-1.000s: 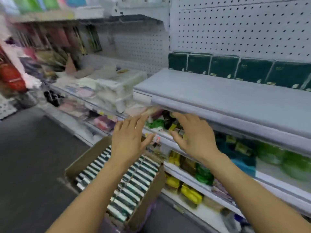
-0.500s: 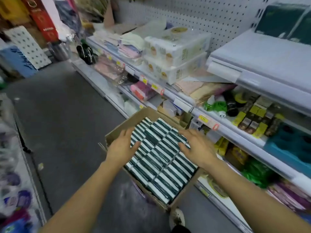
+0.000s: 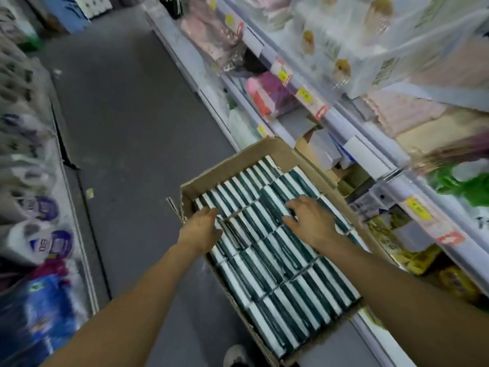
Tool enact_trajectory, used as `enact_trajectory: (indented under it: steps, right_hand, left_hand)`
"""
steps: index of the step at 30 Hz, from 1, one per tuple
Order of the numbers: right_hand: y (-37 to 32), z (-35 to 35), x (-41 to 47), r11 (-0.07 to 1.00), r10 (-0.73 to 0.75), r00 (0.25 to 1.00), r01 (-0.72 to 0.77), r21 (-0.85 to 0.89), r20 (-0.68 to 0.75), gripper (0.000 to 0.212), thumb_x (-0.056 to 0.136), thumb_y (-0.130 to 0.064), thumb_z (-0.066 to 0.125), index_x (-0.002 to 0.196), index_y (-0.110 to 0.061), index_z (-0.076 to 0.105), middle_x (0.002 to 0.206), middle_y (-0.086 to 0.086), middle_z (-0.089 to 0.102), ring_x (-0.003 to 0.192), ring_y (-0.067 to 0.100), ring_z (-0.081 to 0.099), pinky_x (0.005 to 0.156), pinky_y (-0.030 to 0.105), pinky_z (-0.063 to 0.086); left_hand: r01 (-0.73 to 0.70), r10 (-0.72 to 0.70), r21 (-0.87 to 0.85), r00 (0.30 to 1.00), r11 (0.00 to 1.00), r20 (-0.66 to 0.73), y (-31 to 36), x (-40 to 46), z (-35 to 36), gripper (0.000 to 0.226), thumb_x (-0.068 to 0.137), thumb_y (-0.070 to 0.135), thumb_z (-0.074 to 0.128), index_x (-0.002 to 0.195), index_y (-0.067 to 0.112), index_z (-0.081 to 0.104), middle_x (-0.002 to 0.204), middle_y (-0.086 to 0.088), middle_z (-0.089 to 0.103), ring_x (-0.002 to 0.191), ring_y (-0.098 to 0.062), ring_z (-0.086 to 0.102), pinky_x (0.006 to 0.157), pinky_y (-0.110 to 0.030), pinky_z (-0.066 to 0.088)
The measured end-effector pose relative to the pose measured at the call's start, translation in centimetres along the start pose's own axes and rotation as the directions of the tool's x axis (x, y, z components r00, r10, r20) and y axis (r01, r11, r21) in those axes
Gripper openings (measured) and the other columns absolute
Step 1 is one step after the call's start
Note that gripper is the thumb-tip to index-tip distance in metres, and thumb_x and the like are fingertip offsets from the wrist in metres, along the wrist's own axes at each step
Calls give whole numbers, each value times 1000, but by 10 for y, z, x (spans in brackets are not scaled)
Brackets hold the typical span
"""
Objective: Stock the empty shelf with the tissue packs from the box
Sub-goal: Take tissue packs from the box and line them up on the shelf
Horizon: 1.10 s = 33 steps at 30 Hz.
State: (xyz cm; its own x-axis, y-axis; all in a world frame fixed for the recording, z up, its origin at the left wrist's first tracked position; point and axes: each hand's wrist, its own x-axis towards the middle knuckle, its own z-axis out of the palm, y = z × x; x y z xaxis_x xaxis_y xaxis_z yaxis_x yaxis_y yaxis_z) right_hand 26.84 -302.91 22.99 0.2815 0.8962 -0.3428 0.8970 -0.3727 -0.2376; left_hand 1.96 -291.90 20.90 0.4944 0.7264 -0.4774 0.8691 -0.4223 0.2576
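- An open brown cardboard box [image 3: 275,152] sits low in the aisle over the grey floor [image 3: 132,128], just beside the lower store shelves [image 3: 352,144].
- The box is packed with dark green and white tissue packs [image 3: 277,260], standing on edge in tight rows (four or five rows across, as far as the blur lets one tell).
- The left hand [image 3: 202,230] is at the box's left wall, fingers reaching down among the packs nearest that wall; its fingertips are hidden, so I cannot tell whether it is grasping one.
- The right hand [image 3: 312,221] lies palm down on the packs towards the box's right side, fingers spread and bent, tips touching the pack tops; no pack is lifted, and a firm grasp cannot be made out.
- Both bare forearms enter from the lower edge of the view.
- The shelves on the right carry wrapped pale paper goods [image 3: 344,30] and yellow price tags [image 3: 304,95].
- Along the left edge stand blurred packs of toilet rolls [image 3: 39,234].
- A pale shoe tip [image 3: 235,354] shows below the box.
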Motion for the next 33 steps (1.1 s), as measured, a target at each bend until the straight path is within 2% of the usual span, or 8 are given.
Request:
enact_trajectory:
  steps: [5,11,14,19,24,28,31,33]
  right_hand:
    - [-4,33,39,989,17,997,-6,-151,72,51,98,-45,46,139,-14,44,138,9,44,126,25,44,85,39,49]
    - [-7,56,54,939,56,998,-41,-342,33,66,92,-58,49,132,-6,46,131,13,48,120,28,47,84,37,47]
    - [-6,58,57,941,48,999,-42,-335,10,56,91,-52,53,126,-9,52,127,11,50,115,26,50,78,35,47]
    - [1,39,51,994,42,999,-44,-101,-24,41,90,-39,55,121,-12,54,124,9,51,114,24,49,72,33,44]
    - [17,7,29,954,97,993,-76,291,-59,37,90,-36,59,119,-15,49,99,4,61,86,27,61,66,34,48]
    - [32,-21,14,732,205,979,-139,667,-20,35,87,-32,66,117,-19,56,88,4,67,76,24,65,73,40,56]
    - [36,-51,5,547,241,970,-116,829,-23,28,88,-22,69,114,-14,60,104,5,67,89,21,66,80,37,55]
    - [37,-71,-1,494,257,966,-103,864,-32,32,90,-22,68,119,-12,60,112,7,67,84,17,64,67,25,53]
  left_hand:
    - [-96,77,130,987,987,142,-7,32,18,67,90,18,64,149,24,33,152,-5,28,133,-31,42,101,-45,46]
    - [-112,57,217,968,970,245,-6,52,29,73,87,5,60,150,28,33,149,-5,31,131,-30,42,99,-44,48]
    - [-168,66,286,940,943,333,1,53,31,73,87,3,60,149,27,31,154,-4,21,134,-32,34,104,-44,42]
    - [-250,131,333,931,909,340,3,50,18,54,87,0,56,137,21,46,139,-4,37,117,-26,43,96,-40,48]
    - [-243,190,272,960,931,207,11,41,-5,29,91,25,61,119,26,54,116,3,53,107,-21,48,91,-38,47]
    - [-196,196,37,980,980,-22,32,33,-34,17,92,40,57,99,24,60,94,0,62,93,-22,57,79,-36,50]
    - [-122,93,-214,985,969,-143,54,27,-62,27,95,45,55,97,20,65,83,-2,64,76,-21,61,65,-33,50]
    - [-123,56,-378,981,918,-185,70,21,-85,31,96,47,54,98,19,68,85,-4,69,78,-21,65,70,-34,53]
